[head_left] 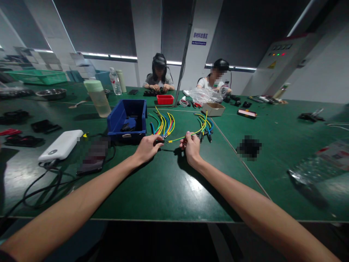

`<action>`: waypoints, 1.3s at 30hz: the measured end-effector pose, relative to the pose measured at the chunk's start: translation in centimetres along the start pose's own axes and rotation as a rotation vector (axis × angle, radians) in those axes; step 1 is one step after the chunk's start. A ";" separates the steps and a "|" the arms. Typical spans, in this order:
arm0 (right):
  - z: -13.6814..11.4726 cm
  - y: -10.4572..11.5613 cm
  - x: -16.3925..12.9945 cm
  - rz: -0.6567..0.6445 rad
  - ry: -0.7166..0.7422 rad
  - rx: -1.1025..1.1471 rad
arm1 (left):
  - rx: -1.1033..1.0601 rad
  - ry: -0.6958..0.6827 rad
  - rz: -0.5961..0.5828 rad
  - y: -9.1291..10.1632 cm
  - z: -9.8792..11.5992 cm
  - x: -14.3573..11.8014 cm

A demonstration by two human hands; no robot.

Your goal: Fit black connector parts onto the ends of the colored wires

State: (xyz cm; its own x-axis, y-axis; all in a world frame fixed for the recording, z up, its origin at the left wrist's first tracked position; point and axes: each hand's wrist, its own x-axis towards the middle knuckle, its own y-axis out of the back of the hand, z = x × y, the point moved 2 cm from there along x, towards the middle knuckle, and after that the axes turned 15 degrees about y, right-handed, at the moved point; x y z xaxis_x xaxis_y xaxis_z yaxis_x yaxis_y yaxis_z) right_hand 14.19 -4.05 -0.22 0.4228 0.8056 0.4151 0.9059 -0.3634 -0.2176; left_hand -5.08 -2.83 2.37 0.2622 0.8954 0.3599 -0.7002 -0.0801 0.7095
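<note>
In my right hand (192, 147) a yellow-green wire (178, 139) is pinched between the closed fingers. Its left end carries a small yellow sleeve and a terminal, pointing toward my left hand (148, 147). The thumb and forefinger of that left hand are drawn together around something small and dark that I cannot make out. Just beyond it lies a fan of yellow, blue, green and red wires (164, 123). A second bundle of wires (209, 125) with dark ends rests beyond my right hand. Left of the first bundle stands a blue bin (113, 125) with dark parts inside.
A white power bank (61, 145) with a cable and a dark phone-like slab (94, 156) lie at left. Behind are a bottle with a green lid (98, 100), a red tray (165, 99) and a cardboard box (214, 110). Two people sit across the table. A plastic bottle (319, 163) lies at right.
</note>
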 end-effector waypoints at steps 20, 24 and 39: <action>-0.1 -0.2 0.0 -0.025 0.005 0.037 | -0.010 -0.017 -0.014 -0.2 -0.2 0.0; -0.1 -0.2 -0.1 -0.036 0.004 0.040 | -0.005 -0.022 -0.013 -0.2 -0.2 0.0; -0.3 -0.3 -0.2 -0.056 0.008 0.046 | -0.005 -0.034 -0.008 -0.2 -0.1 -0.1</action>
State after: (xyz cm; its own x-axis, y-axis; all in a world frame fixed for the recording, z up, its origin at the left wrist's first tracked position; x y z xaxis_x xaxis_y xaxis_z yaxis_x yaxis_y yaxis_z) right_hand 13.89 -4.20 0.00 0.3715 0.8202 0.4350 0.9263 -0.2956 -0.2338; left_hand -5.01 -2.84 2.19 0.2901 0.8804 0.3752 -0.7015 -0.0711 0.7091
